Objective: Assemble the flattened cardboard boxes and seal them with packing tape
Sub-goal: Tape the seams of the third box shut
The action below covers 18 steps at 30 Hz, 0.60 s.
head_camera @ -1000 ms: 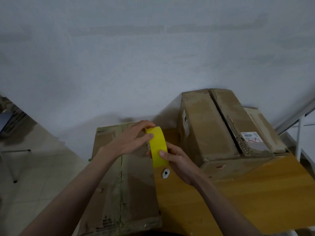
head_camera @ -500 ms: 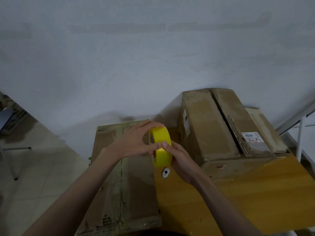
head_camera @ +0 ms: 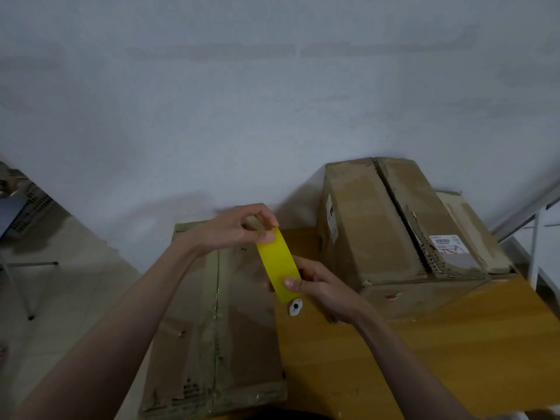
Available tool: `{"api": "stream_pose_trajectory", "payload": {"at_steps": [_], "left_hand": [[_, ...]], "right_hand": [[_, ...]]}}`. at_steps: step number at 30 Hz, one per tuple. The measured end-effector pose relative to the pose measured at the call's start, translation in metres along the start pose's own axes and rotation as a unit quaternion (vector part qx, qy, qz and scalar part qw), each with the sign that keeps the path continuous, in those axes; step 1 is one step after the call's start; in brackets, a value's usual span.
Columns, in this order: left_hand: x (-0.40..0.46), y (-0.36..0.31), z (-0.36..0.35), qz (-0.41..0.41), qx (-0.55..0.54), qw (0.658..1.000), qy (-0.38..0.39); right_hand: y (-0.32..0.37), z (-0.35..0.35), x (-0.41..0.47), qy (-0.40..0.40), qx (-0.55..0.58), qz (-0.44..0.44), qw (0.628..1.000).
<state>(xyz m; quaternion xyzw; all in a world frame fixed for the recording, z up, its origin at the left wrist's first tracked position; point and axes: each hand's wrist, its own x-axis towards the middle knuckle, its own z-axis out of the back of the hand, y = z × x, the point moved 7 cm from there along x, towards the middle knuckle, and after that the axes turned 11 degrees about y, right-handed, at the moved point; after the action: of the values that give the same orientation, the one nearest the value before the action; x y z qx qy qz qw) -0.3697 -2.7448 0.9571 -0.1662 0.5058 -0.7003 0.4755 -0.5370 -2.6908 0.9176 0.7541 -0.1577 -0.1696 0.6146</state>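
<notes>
A roll of yellow packing tape (head_camera: pixel 277 265) is held edge-on above the near-left box (head_camera: pixel 218 328), close to that box's right edge and over the wooden table (head_camera: pixel 454 344). It is gripped from the right by the right hand (head_camera: pixel 318 287), thumb laid on the yellow band. The tape's far end is pinched between thumb and fingertips of the left hand (head_camera: pixel 239 228), apparently at the free end.

The step in hand is judged to be freeing the tape's end. It would be done well if the roll is kept steady, the end is peeled squarely rather than at a corner, and enough is drawn out to span the box's centre seam (head_camera: pixel 216 298) before being pressed down.

Counted: one tape roll; two hands; three cardboard boxes, namely the near-left one, a taller one at far right (head_camera: pixel 378 225), and a third partly hidden behind it (head_camera: pixel 472 231); one small white object (head_camera: pixel 295 307) on the table.
</notes>
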Motion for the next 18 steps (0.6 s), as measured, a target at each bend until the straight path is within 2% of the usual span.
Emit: {"api": "stream_pose_trajectory", "payload": {"at_steps": [9, 14, 16, 18], "left_hand": [[-0.005, 0.011, -0.007, -0.011, -0.007, 0.999, -0.039], [-0.008, 0.006, -0.009, 0.012, -0.007, 0.998, -0.056], [-0.009, -0.002, -0.01, 0.001, 0.003, 0.996, -0.092], [-0.011, -0.015, -0.011, -0.018, 0.069, 0.984, -0.165]], "right_hand": [[-0.001, -0.002, -0.004, 0.008, -0.02, 0.0, 1.0], [-0.004, -0.001, -0.005, -0.006, -0.015, -0.006, 1.0], [-0.004, 0.001, -0.004, -0.021, -0.012, -0.005, 1.0], [-0.006, 0.004, -0.002, -0.047, -0.024, 0.0, 0.999]]}}
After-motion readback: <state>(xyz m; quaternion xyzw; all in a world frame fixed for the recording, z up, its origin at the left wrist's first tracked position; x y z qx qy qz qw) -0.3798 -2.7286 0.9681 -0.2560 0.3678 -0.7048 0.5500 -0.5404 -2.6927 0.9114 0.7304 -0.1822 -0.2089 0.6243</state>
